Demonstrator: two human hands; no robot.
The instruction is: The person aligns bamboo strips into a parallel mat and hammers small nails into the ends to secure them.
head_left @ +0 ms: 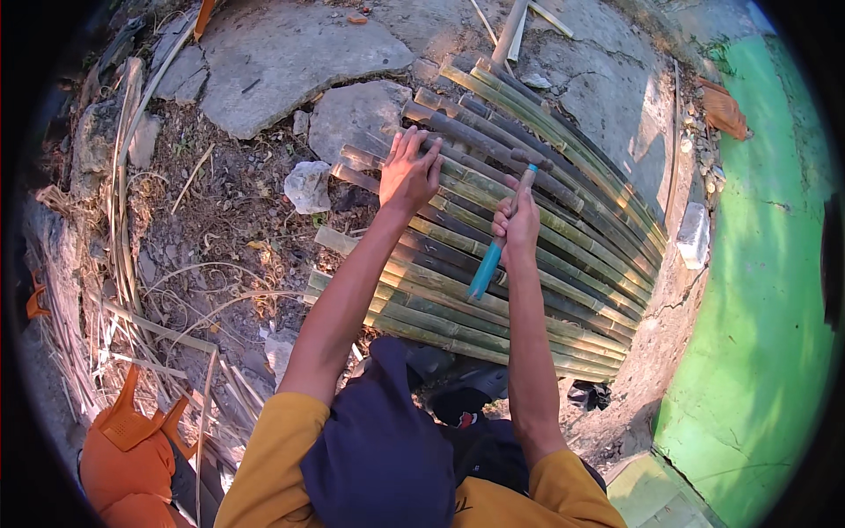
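Note:
Many long bamboo poles (537, 231) lie side by side in a fanned row, greenish and brown, some dark. My left hand (410, 172) rests on the poles near their left ends, fingers stretched out and slightly apart. Closed around the handle of a hammer (487, 268) is my right hand (518, 222), over the middle of the row. The handle has a teal lower end and a teal band near the top. A dark, brownish head sits at its far end, just above the poles.
Flat broken concrete slabs (304, 62) lie beyond the poles. A pale rock (308, 187) sits left of them, with split bamboo strips (123, 211) farther left. At right are a whitish block (694, 236) and a green-painted surface (739, 290). An orange chair (128, 453) stands lower left.

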